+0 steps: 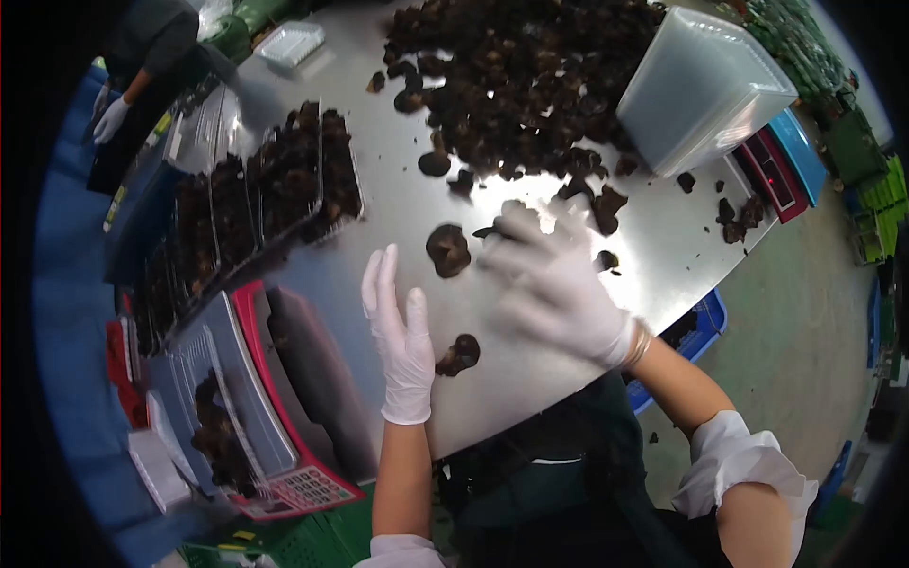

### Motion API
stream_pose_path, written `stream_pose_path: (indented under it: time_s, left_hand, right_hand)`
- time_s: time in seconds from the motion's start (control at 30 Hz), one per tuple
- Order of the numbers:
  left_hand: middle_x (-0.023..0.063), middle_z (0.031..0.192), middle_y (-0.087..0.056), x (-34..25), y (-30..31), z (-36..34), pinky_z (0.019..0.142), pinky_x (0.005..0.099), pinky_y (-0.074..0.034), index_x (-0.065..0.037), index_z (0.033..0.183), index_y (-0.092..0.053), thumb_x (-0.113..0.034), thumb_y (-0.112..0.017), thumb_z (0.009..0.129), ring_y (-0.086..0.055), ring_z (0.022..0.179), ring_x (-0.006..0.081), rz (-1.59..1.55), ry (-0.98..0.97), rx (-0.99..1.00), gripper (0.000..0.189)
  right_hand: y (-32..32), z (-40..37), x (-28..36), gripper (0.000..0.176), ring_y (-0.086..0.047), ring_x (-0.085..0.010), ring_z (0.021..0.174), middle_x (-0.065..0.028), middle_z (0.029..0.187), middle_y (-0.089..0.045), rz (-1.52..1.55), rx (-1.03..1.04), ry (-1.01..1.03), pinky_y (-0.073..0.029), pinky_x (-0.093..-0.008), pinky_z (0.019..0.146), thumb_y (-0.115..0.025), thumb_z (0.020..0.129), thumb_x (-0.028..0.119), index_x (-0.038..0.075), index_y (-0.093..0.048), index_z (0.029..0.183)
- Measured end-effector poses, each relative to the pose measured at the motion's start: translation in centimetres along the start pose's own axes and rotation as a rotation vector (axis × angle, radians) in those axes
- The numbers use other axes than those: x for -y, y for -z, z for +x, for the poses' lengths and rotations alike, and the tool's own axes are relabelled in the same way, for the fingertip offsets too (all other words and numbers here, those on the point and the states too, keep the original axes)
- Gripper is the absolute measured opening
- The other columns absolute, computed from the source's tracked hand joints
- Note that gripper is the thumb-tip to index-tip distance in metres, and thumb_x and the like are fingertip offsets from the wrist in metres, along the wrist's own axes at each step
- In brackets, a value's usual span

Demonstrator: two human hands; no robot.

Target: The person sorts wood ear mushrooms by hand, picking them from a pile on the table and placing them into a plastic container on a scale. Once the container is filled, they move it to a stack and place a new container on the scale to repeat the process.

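Note:
My left hand [398, 341], in a white glove, is held over the steel table [530, 379] with its fingers stretched out and nothing in them. Beside its wrist lies a dark brown mushroom [460, 356]. Another, larger mushroom [448, 250] rests between my two hands. My right hand [559, 284], also gloved, is smeared by motion above the table, its fingers pointing up and left. A dark mushroom piece [487, 231] shows at its fingertips; I cannot tell if it is held. Past the right hand spreads a big heap of dark mushrooms [530, 85].
Several clear trays [275, 189] packed with mushrooms stand at left. Nearer, a red-edged scale [312, 488] bears a tray with mushrooms [222, 426]. A stack of clear trays [696, 85] stands right, before another scale [781, 166]. A blue crate [710, 317] sits below. Another person's gloved hand [112, 120] shows upper left.

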State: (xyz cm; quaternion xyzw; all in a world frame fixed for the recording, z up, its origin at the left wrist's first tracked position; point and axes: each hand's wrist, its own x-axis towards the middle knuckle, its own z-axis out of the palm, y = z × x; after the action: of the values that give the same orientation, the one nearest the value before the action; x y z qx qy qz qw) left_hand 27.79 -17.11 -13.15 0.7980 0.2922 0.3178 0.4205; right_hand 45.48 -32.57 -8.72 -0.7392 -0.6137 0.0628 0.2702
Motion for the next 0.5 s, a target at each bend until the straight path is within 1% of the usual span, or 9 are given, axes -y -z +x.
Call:
stream_pose_path:
  time_s: [0.03, 0.13, 0.2, 0.3, 0.33, 0.37, 0.4, 0.47, 0.5]
  left_hand:
    - [0.0203, 0.153, -0.038, -0.4, 0.3, -0.3, 0.116, 0.0458, -0.033, -0.004, 0.151, -0.043, -0.032, -0.051, 0.105, -0.039, 0.142, 0.0343, 0.093, -0.024, 0.039, 0.054]
    - [0.0197, 0.153, -0.039, -1.3, 0.5, -1.8, 0.119, 0.0470, -0.026, -0.005, 0.148, -0.048, -0.034, -0.056, 0.103, -0.036, 0.143, 0.0368, 0.174, -0.021, 0.085, 0.054]
    - [0.0199, 0.152, -0.039, -1.9, 0.7, -3.0, 0.119, 0.0469, -0.026, -0.005, 0.147, -0.049, -0.034, -0.057, 0.102, -0.036, 0.143, 0.0363, 0.211, -0.026, 0.137, 0.054]
    - [0.0186, 0.148, -0.045, -2.9, 1.6, -4.7, 0.116, 0.0458, -0.031, -0.006, 0.143, -0.054, -0.030, -0.060, 0.100, -0.041, 0.139, 0.0362, 0.238, 0.031, 0.127, 0.050]
    - [0.0181, 0.147, -0.048, -2.8, 2.0, -5.2, 0.115, 0.0454, -0.033, -0.006, 0.142, -0.055, -0.027, -0.061, 0.100, -0.044, 0.138, 0.0363, 0.243, 0.075, 0.125, 0.048]
    - [0.0169, 0.140, -0.054, -2.4, 2.2, -5.6, 0.108, 0.0425, -0.042, -0.006, 0.136, -0.060, -0.019, -0.061, 0.098, -0.054, 0.127, 0.0343, 0.217, 0.056, 0.063, 0.041]
    - [0.0169, 0.140, -0.054, -2.3, 2.6, -6.0, 0.108, 0.0425, -0.042, -0.006, 0.136, -0.060, -0.019, -0.061, 0.098, -0.054, 0.127, 0.0343, 0.223, 0.064, 0.066, 0.041]
    - [0.0169, 0.135, -0.058, -2.2, 3.3, -6.5, 0.100, 0.0387, -0.048, -0.005, 0.131, -0.063, -0.015, -0.061, 0.096, -0.060, 0.114, 0.0307, 0.079, 0.189, -0.002, 0.037]
    - [0.0148, 0.131, -0.061, -2.0, 3.3, -6.7, 0.095, 0.0365, -0.050, -0.005, 0.127, -0.065, -0.013, -0.063, 0.094, -0.063, 0.104, 0.0266, 0.077, 0.199, -0.021, 0.034]
  right_hand:
    - [-0.1, -0.8, -1.1, 0.056, -0.028, -0.0469, 0.147, -0.0198, 0.157, -0.038, 0.016, 0.015, 0.002, -0.011, -0.0678, 0.119, -0.067, 0.090, 0.038, 0.015, -0.058, 0.140]
    - [-0.8, -2.3, -3.9, 0.067, -0.019, -0.0478, 0.149, -0.0221, 0.158, -0.034, -0.274, -0.287, -0.417, -0.008, -0.0689, 0.118, -0.067, 0.091, 0.040, 0.014, -0.047, 0.150]
    - [-2.2, -3.4, -2.8, 0.070, -0.019, -0.0481, 0.150, -0.0242, 0.159, -0.031, -0.302, -0.208, -0.357, -0.008, -0.0697, 0.118, -0.066, 0.092, 0.042, 0.013, -0.044, 0.152]
    - [-3.7, -4.7, 0.6, 0.069, -0.024, -0.0497, 0.147, -0.0251, 0.158, -0.032, -0.055, -0.053, -0.275, -0.008, -0.0681, 0.119, -0.065, 0.091, 0.036, 0.013, -0.043, 0.152]
    - [-4.1, -5.2, 1.5, 0.064, -0.028, -0.0469, 0.146, -0.0218, 0.157, -0.035, 0.095, -0.082, -0.225, -0.009, -0.0652, 0.120, -0.064, 0.091, 0.032, 0.014, -0.046, 0.150]
    - [-3.7, -5.3, 2.0, 0.059, -0.033, -0.0441, 0.144, -0.0195, 0.153, -0.041, 0.096, -0.056, -0.190, -0.013, -0.0632, 0.120, -0.065, 0.090, 0.028, 0.014, -0.052, 0.146]
    - [-3.3, -5.4, 2.4, 0.053, -0.037, -0.0414, 0.142, -0.0172, 0.149, -0.047, 0.099, -0.031, -0.154, -0.017, -0.0612, 0.119, -0.065, 0.089, 0.025, 0.015, -0.057, 0.141]
    - [-3.3, -5.2, 0.6, 0.040, -0.047, -0.0372, 0.132, -0.0131, 0.136, -0.059, 0.046, -0.249, -0.188, -0.027, -0.0569, 0.114, -0.066, 0.088, 0.015, 0.015, -0.067, 0.127]
    - [-3.2, -4.5, -0.4, 0.034, -0.052, -0.0362, 0.123, -0.0124, 0.128, -0.063, 0.069, -0.392, -0.198, -0.034, -0.0511, 0.108, -0.065, 0.086, 0.008, 0.011, -0.069, 0.119]
